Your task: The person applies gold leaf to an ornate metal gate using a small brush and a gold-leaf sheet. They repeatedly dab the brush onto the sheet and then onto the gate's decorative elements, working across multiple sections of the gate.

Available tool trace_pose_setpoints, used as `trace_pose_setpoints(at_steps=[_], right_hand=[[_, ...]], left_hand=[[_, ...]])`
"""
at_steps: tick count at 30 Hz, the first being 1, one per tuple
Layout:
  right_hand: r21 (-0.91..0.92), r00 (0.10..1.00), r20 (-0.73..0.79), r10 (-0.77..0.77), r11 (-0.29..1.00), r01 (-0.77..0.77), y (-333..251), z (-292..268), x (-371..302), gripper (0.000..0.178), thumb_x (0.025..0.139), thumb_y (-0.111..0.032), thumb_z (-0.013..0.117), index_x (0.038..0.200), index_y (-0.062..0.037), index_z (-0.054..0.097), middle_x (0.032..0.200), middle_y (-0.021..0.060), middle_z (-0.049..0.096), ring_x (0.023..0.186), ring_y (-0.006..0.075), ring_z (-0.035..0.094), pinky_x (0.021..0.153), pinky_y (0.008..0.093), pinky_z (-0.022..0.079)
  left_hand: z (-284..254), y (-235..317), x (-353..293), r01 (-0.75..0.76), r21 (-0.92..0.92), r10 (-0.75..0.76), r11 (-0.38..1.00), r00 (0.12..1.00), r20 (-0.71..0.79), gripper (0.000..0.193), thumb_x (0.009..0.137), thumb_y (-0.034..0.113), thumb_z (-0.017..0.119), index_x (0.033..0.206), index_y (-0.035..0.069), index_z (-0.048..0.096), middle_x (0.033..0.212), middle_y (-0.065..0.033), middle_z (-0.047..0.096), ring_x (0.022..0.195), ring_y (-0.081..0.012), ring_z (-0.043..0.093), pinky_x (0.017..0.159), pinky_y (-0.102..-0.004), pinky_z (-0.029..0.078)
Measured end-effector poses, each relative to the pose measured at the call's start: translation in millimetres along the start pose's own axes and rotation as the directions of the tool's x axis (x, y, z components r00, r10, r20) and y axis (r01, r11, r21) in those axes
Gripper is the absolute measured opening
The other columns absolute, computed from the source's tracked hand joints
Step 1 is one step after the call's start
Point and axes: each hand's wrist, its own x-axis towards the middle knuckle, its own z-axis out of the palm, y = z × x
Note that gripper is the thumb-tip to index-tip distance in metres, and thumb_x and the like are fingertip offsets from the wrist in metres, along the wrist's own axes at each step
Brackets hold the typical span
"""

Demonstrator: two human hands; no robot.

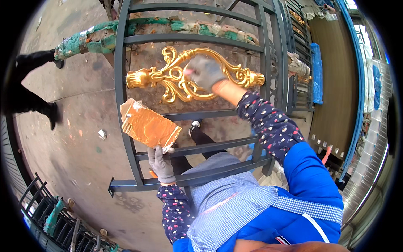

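My left hand [161,164], in a grey glove, is closed on the near end of a flat piece of board [152,128]. Gold-orange paint coats the board's top, and its edges are ragged. Over the middle of a gold scrollwork ornament [168,73] is my right hand [205,74], gloved and somewhat blurred. Its fingers are curled in, and whatever they may hold is hidden. The ornament spans the gap between two uprights of a dark grey metal railing frame [121,75]; my right hand covers part of its centre.
A support bar wrapped in green material [98,37] runs beneath the frame's far part. Someone in black trousers [31,84] is at the left. More dark frames [48,214] stand at lower left, and others [299,54] at right, beside a blue-wrapped bundle [317,73].
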Motion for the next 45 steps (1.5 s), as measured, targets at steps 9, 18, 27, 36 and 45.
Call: trace_pose_setpoints(at_steps=[9, 18, 27, 36, 45], right_hand=[[0.024, 0.994, 0.051, -0.095, 0.995, 0.094, -4, 0, -21, 0.021, 0.092, -0.031, 0.062, 0.091, -0.0099, 0.065, 0.097, 0.0099, 0.064, 0.088, 0.0324, 0.067, 0.073, 0.0444, 0.053], [-0.18, 0.974, 0.024, -0.225, 0.957, 0.226, -14, 7, -3, 0.009, 0.087, -0.02, 0.064, 0.084, -0.0116, 0.063, 0.089, 0.0088, 0.063, 0.081, 0.0307, 0.067, 0.066, 0.0422, 0.053], [-0.127, 0.991, -0.071, -0.116, 0.986, 0.106, -2, -4, 1, 0.013, 0.087, -0.025, 0.069, 0.088, -0.0118, 0.067, 0.089, 0.0087, 0.065, 0.082, 0.0314, 0.067, 0.069, 0.0421, 0.053], [-0.099, 0.928, 0.352, -0.12, 0.981, 0.164, -26, -1, -40, 0.018, 0.091, -0.029, 0.065, 0.096, -0.0112, 0.067, 0.1, 0.0103, 0.066, 0.089, 0.0298, 0.07, 0.075, 0.042, 0.056], [-0.012, 0.972, -0.05, -0.23, 0.973, 0.229, -56, 35, -40, 0.007, 0.085, -0.019, 0.066, 0.085, -0.0124, 0.064, 0.087, 0.0062, 0.061, 0.074, 0.0275, 0.067, 0.064, 0.0397, 0.053]], left_hand=[[4, 1, 0, -0.014, -0.011, 0.014, 1.0, 1.0, 0.0, 0.029, 0.103, 0.019, 0.055, 0.128, 0.003, 0.054, 0.109, -0.0098, 0.067, 0.08, -0.0156, 0.066, 0.069, -0.0277, 0.056], [2, 0, -3, -0.009, -0.027, 0.009, 1.0, 1.0, -0.016, 0.029, 0.102, 0.018, 0.056, 0.128, 0.003, 0.055, 0.111, -0.0099, 0.066, 0.085, -0.0159, 0.066, 0.07, -0.0282, 0.057], [-7, -4, -1, -0.005, -0.039, 0.006, 0.999, 0.999, 0.039, 0.03, 0.103, 0.016, 0.054, 0.129, 0.002, 0.053, 0.112, -0.0103, 0.066, 0.086, -0.0158, 0.065, 0.071, -0.0295, 0.057], [-7, -4, 1, -0.012, -0.027, 0.012, 1.0, 1.0, 0.013, 0.03, 0.103, 0.016, 0.055, 0.129, 0.002, 0.054, 0.114, -0.0121, 0.067, 0.082, -0.0169, 0.066, 0.069, -0.0293, 0.057], [-15, -8, 1, -0.025, -0.008, 0.026, 1.0, 0.998, 0.054, 0.032, 0.103, 0.018, 0.055, 0.133, 0.006, 0.053, 0.119, -0.0091, 0.065, 0.095, -0.0182, 0.068, 0.074, -0.0292, 0.059]])
